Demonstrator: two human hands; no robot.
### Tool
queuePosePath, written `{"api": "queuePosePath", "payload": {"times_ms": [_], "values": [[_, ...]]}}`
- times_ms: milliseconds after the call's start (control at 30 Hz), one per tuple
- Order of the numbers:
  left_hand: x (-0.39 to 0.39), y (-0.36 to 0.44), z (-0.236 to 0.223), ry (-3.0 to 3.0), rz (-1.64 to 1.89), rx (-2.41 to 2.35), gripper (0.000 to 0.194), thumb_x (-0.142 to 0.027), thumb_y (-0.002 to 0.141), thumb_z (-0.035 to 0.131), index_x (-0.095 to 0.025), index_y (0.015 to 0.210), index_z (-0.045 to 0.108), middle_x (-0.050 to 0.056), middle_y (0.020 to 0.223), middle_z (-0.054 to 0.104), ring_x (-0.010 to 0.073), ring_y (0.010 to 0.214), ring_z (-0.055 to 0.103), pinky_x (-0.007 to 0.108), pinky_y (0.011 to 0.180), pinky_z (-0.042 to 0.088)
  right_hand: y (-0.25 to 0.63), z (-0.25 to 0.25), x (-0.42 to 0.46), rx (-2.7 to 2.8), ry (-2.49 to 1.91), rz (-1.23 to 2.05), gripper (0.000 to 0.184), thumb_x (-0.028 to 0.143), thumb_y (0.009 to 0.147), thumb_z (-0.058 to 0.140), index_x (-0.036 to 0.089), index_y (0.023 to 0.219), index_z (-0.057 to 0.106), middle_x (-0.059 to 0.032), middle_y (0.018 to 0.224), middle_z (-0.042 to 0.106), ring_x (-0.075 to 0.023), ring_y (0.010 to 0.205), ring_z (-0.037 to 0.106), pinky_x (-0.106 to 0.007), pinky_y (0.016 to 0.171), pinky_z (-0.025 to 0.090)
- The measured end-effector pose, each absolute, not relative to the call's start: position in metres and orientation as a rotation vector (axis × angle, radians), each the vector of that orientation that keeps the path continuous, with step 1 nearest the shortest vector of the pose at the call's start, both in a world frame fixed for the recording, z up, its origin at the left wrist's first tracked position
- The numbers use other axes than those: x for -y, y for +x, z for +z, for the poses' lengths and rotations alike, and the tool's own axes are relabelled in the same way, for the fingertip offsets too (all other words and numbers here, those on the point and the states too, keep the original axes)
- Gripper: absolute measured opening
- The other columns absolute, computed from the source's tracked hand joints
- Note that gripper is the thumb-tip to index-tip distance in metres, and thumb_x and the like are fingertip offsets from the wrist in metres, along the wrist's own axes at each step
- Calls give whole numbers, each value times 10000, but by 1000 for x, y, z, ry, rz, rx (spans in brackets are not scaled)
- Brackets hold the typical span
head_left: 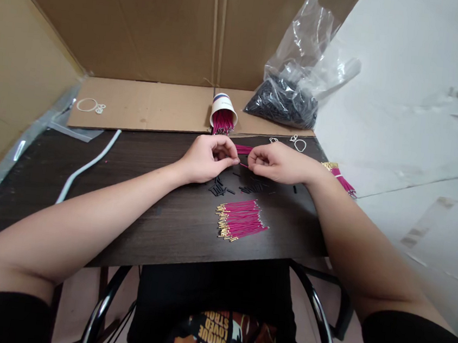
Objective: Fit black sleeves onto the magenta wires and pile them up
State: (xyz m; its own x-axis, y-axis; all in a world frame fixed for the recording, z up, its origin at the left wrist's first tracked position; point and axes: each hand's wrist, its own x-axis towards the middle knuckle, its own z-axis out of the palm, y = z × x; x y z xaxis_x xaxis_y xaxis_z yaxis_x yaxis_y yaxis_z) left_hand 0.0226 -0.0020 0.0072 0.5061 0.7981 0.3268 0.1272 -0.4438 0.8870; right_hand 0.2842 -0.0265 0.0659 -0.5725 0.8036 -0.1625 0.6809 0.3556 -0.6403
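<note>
Between my two hands stretches a single short magenta wire [243, 165]. The fingers of my left hand [209, 158] pinch one end, and my right hand [273, 161] pinches the other; the ends themselves are hidden by the fingertips. Behind the hands lie more magenta wires [243, 149]. Just below them are scattered small black sleeves [218, 188], with another group of black sleeves [252, 187] to the right. Nearer to me rests a row of magenta wires with gold terminals [242, 220], gold ends to the left.
A paper cup [223, 104] lies tipped, full of magenta wires. A clear bag of black sleeves [286, 98] leans at the back right. A tied wire bundle [340, 179] sits at the right edge. White rubber bands [88, 105] lie on the cardboard; a white tube [88, 167] is at left.
</note>
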Motion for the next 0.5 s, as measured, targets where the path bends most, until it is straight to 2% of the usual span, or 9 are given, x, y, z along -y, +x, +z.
{"api": "queuePosePath", "payload": {"times_ms": [100,200,400,500], "values": [[1,23,6,1853,1007,-796,200,-304,894,890,-157,928,759,85,865,791,146,712,656,297,655,502,286,64,26,2402,-1352,969,186,336,988,685,168,1018,759,-25,859,720,-157,745,555,-342,760,389],[0,24,5,1817,1038,-833,203,-301,886,889,-165,928,745,86,870,789,150,714,656,300,660,521,287,62,25,2381,-1343,923,247,403,1019,724,169,1080,773,4,782,658,-150,708,514,-339,742,373],[-1,24,5,1803,1041,-823,210,-301,881,891,-168,938,739,85,877,797,158,730,679,308,677,545,285,60,26,2374,-1288,865,290,455,1031,719,169,1038,769,-8,778,643,-155,709,503,-341,720,373],[-1,23,5,1796,1021,-799,222,-270,881,886,-157,1005,741,110,961,832,156,759,707,299,681,538,284,60,26,2350,-1291,845,275,435,1030,706,167,1023,764,-15,781,652,-157,702,506,-344,716,376]]}}
